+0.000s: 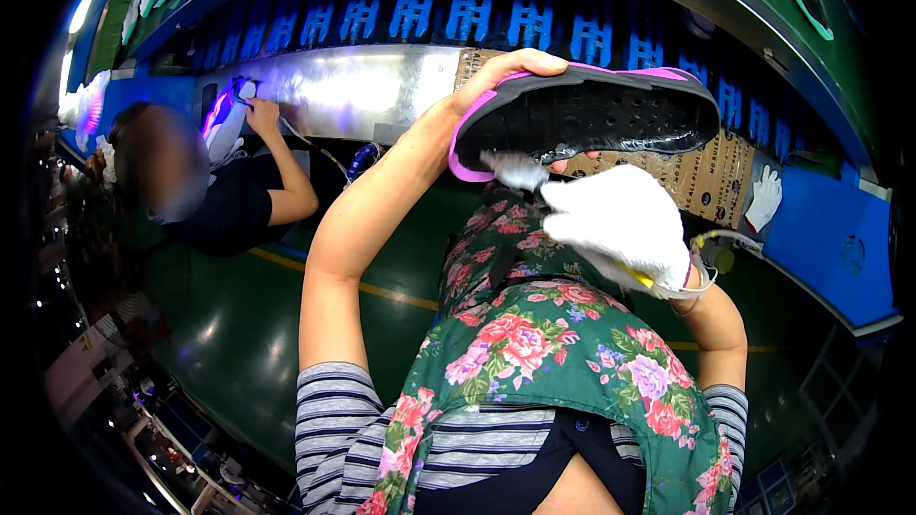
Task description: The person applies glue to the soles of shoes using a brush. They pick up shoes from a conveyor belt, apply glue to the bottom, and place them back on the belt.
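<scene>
My bare left hand (506, 73) grips a shoe sole (620, 119) from its far edge, with fingertips showing below the near edge. The sole is black inside, with a grey sidewall and magenta trim, and its hollow inner side faces me. Parts of that surface look wet and shiny. In a white knit glove, my right hand (620, 224) is closed around a brush (520, 174), whose handle is mostly hidden by the glove. Pale, slightly blurred bristles meet the sole's near rim at its left end.
Beneath the sole lies brown cardboard (711, 176) beside a metal plate (363, 86). A white glove (764, 198) rests on the blue surface (821, 243) at right. Blue fixtures (469, 17) line the back. A cord (730, 241) runs near my right wrist. Left, another person (229, 191) handles a shoe.
</scene>
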Available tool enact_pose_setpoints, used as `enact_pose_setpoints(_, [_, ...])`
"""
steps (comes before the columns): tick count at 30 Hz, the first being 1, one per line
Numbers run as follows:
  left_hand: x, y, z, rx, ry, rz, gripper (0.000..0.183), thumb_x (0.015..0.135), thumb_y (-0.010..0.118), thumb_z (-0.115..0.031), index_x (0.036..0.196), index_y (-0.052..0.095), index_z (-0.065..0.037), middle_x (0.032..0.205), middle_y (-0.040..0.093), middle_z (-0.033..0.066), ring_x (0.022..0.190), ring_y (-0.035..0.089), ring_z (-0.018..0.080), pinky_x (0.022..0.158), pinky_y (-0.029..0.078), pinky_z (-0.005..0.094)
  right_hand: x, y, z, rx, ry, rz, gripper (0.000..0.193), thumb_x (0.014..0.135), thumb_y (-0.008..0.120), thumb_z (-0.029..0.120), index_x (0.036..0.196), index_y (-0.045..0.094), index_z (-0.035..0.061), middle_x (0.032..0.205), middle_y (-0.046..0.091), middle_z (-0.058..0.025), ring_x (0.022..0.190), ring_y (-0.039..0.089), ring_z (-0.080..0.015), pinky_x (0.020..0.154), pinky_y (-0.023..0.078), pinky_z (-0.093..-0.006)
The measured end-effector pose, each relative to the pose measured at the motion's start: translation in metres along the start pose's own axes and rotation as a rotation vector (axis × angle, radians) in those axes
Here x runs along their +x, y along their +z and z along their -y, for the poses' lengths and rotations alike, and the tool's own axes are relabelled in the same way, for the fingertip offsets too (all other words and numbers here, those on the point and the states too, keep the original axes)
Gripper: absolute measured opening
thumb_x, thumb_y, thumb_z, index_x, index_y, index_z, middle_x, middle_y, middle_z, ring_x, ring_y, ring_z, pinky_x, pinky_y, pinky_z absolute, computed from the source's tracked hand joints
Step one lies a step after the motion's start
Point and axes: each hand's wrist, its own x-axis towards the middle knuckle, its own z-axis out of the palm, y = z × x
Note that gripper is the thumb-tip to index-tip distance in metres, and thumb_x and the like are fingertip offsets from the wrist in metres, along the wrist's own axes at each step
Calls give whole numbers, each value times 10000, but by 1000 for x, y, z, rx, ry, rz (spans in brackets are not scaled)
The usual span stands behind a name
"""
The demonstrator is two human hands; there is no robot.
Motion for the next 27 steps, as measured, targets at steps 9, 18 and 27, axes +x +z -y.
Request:
enact_pose_setpoints(9, [1, -17, -7, -114, 171, 208, 868, 890, 543, -577, 1530, 396, -10, 1290, 558, 415, 951, 682, 453, 769, 587, 481, 17, 20, 14, 203, 256, -145, 373, 772, 816, 73, 1123, 769, 189, 1145, 753, -66, 944, 723, -253, 812, 557, -350])
enact_pose_setpoints(18, [6, -23, 5, -215, 450, 153, 991, 832, 628, -639, 1569, 336, -44, 1302, 514, 436, 878, 663, 454, 752, 576, 483, 30, 22, 8, 381, 443, -176, 126, 776, 816, 36, 891, 788, 82, 970, 785, -91, 841, 740, -218, 759, 567, -317])
enact_pose_setpoints(27, [-4, -10, 43, -288, 546, -57, 959, 876, 539, -672, 1565, 334, -38, 1378, 509, 379, 1136, 645, 433, 968, 553, 546, 27, -11, -13, 99, 319, -235, 199, 790, 805, 78, 982, 799, 132, 1010, 782, -58, 875, 733, -212, 779, 564, -318])
